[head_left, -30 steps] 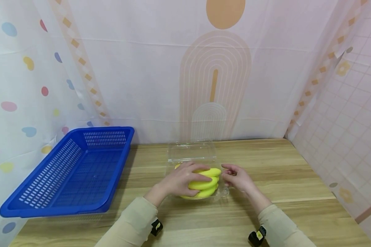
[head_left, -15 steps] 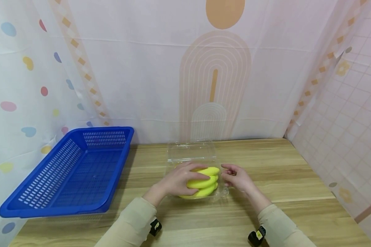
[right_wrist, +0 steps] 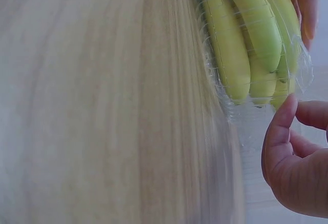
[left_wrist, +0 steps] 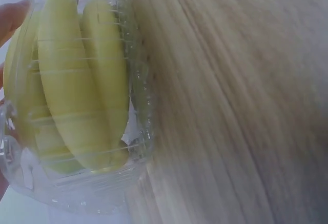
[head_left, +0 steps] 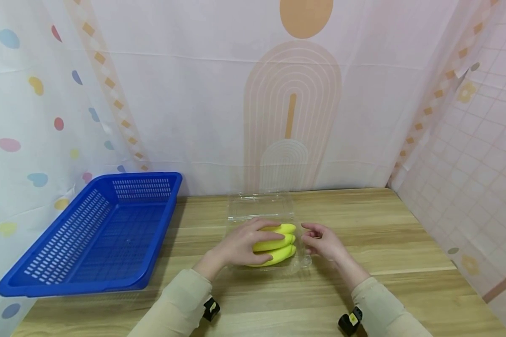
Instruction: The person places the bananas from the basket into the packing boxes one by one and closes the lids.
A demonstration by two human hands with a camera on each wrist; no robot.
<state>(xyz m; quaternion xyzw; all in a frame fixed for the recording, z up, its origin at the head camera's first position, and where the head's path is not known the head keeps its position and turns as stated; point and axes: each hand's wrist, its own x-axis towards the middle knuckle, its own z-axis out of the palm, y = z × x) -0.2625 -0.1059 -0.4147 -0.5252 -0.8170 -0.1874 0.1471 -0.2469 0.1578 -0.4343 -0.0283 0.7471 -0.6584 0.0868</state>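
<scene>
A bunch of yellow bananas [head_left: 274, 242] lies in a clear plastic clamshell box [head_left: 261, 210], whose lid is folded back toward the curtain. From above, my left hand [head_left: 246, 243] grips the bananas, its fingers spread across them and its thumb on the near side. My right hand [head_left: 324, 241] is at the box's right end; in the right wrist view its thumb and forefinger pinch the clear rim beside the banana tips [right_wrist: 264, 88]. Through the box wall, the left wrist view shows the bananas [left_wrist: 72, 80] side by side. The left palm hides their left ends.
A blue perforated basket [head_left: 141, 224] stands on the left of the wooden table [head_left: 383, 229]. Behind the table hangs a patterned curtain [head_left: 202, 103], with more curtain on both sides.
The bananas have shifted slightly left and settled lower in the box, with my left hand moving along with them. My right hand stays at the box's right end.
</scene>
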